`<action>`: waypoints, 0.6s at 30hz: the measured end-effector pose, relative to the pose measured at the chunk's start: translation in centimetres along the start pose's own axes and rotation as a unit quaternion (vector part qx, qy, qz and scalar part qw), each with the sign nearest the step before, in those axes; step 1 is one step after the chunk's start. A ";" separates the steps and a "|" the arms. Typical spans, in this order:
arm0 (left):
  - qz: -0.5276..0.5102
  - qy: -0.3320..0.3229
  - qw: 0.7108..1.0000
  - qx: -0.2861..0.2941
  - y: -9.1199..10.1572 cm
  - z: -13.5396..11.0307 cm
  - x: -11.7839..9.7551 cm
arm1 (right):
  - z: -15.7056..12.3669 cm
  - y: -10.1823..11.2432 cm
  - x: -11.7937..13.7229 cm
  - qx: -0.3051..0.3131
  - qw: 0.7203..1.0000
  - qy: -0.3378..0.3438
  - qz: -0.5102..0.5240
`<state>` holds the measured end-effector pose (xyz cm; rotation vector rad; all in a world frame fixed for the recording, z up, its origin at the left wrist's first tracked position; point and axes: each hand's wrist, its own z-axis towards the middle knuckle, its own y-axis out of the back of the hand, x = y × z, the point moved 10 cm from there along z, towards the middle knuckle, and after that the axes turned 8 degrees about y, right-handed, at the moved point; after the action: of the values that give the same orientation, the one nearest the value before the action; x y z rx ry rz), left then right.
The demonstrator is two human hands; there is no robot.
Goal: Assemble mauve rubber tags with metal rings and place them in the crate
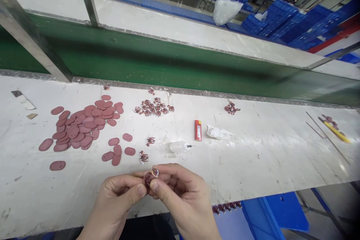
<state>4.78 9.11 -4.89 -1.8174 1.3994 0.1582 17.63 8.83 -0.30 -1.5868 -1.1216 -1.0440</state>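
At the table's front edge, my left hand and my right hand meet, both closed in a pinch on one small dark-brown figurine with a pale curved trim. Fingertips cover much of it. Just beyond them lie two similar loose figurines, a nearer one and a farther one. A cluster of the same figurines is farther back. To the left spreads a heap of flat oval reddish-brown discs, some with small holes. A clear squeeze bottle with a needle tip lies on its side.
A red lighter and crumpled white tissue lie right of centre. Farther right are another figurine group, a yellow-handled tool and thin rods. A green belt runs behind; a blue crate sits below.
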 end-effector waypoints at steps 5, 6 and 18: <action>0.009 -0.014 1.000 0.008 0.1 -0.1 -0.2 | 0.0 0.1 -0.1 -0.006 1.000 0.009 0.000; 0.010 -0.019 1.000 0.008 0.3 0.0 -0.3 | 0.1 0.1 -0.2 -0.008 1.000 0.009 0.004; 0.075 -0.079 0.991 -0.079 3.9 -1.4 -0.7 | -0.9 0.9 -1.4 -0.045 0.998 -0.007 0.051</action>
<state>0.71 8.53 -5.61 -1.7828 1.4424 0.4924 18.06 7.54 -1.60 -1.7061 -1.0054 -1.0290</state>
